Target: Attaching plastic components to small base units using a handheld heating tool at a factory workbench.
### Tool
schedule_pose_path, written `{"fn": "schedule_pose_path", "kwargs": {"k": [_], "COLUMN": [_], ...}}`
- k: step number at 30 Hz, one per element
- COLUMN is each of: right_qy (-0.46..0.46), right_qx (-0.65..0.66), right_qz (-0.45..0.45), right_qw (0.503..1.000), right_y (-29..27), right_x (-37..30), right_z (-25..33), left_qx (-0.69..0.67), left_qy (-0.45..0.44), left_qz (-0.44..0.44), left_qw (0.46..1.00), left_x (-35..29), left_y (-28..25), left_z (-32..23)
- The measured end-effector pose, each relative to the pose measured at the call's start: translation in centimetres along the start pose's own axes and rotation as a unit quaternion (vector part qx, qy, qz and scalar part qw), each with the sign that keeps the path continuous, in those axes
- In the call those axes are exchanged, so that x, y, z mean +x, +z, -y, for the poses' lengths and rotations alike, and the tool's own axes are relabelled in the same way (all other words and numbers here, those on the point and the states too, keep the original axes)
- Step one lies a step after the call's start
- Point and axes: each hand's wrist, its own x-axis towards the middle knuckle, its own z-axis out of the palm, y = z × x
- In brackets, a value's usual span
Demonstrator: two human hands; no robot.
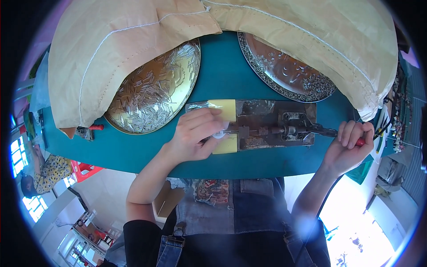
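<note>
While my left hand (195,133) rests on the near end of the rusty metal press (271,124), its fingers (207,120) lie curled loosely over a small pale piece at the tool's mouth, thumb tucked below; I cannot tell exactly how tightly that piece is pinched. My right hand (349,144) is wrapped closed around the red-tipped lever handle (342,135) that sticks out from the press toward my right. The press sits flat on the teal desk (222,71), roughly in the middle and close to my body, with a yellow pad (227,111) under its left end and clear film over part of it.

Beyond my left hand, a gold round tray (153,91) holds a heap of short silvery tubes. Farther right, a second patterned tray (284,66) carries a smaller scatter of tiny metal bits near its rim. Two big tan sacks (133,40) lie across the far side, overlapping both trays. A red-handled tool (91,128) lies at the desk's left edge.
</note>
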Motion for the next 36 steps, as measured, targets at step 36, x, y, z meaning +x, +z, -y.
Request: {"fn": "schedule_pose_path", "kwargs": {"k": [36], "right_qy": [-0.074], "right_qx": [-0.14], "right_qz": [-0.083], "right_qw": [0.984], "right_y": [0.7], "right_x": [-0.8], "right_z": [-0.3], "left_qx": [-0.028], "left_qy": [-0.003], "left_qz": [-0.005], "left_qw": [1.0], "left_x": [-0.3], "left_y": [0.4], "left_z": [0.3]}}
